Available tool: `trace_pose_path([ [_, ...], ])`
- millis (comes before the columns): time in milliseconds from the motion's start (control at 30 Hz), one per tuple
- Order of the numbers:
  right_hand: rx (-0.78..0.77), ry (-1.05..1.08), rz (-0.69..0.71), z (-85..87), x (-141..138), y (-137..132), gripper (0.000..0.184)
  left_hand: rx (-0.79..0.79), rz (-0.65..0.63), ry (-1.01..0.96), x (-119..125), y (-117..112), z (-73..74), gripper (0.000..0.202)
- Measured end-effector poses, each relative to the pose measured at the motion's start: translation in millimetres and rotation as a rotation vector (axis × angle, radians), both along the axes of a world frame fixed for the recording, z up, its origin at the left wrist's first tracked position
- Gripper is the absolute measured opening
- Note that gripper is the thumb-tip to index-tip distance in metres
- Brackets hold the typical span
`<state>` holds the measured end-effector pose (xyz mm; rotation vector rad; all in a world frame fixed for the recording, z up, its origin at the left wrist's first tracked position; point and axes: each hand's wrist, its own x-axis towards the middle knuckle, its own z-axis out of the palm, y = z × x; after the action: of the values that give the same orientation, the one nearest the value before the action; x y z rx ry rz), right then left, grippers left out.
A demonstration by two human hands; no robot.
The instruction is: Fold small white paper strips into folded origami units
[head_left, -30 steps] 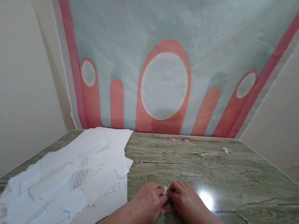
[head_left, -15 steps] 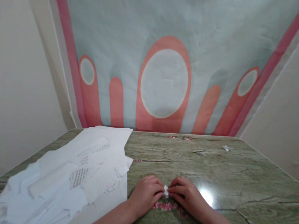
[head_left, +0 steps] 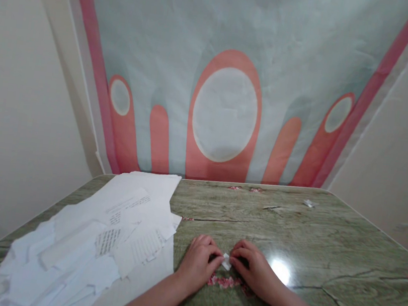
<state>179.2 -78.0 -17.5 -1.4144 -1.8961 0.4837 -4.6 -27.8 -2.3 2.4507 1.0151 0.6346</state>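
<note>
My left hand [head_left: 198, 260] and my right hand [head_left: 252, 269] rest close together on the green marbled table [head_left: 325, 259], near its front middle. Both pinch a small white scrap of paper [head_left: 226, 262] between fingertips, one hand at each end. Under the hands the tabletop shows a pink flowered patch [head_left: 225, 281]. A loose heap of white paper sheets and torn strips [head_left: 102, 240], some printed with text, lies just left of my left hand.
A tiny white paper bit [head_left: 308, 203] lies near the far right of the table. A pale blue and coral cloth [head_left: 228, 86] hangs on the wall behind. Plain walls close in on both sides.
Both hands have slid a little away from me across the table, still pinching the scrap, which now shows more between the fingertips. The paper heap has not moved.
</note>
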Motion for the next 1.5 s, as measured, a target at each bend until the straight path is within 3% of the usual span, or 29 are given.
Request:
trace_pose_path([
  [900, -0.040, -0.065, -0.101, 1.4, -8, 5, 0.007, 0.126, 0.130, 0.182, 9, -4, 2.1, 0.011],
  [1500, -0.103, -0.041, -0.060, -2.5, 0, 13, 0.008, 0.048, 0.135, 0.128, 9, -2, -0.9, 0.008],
])
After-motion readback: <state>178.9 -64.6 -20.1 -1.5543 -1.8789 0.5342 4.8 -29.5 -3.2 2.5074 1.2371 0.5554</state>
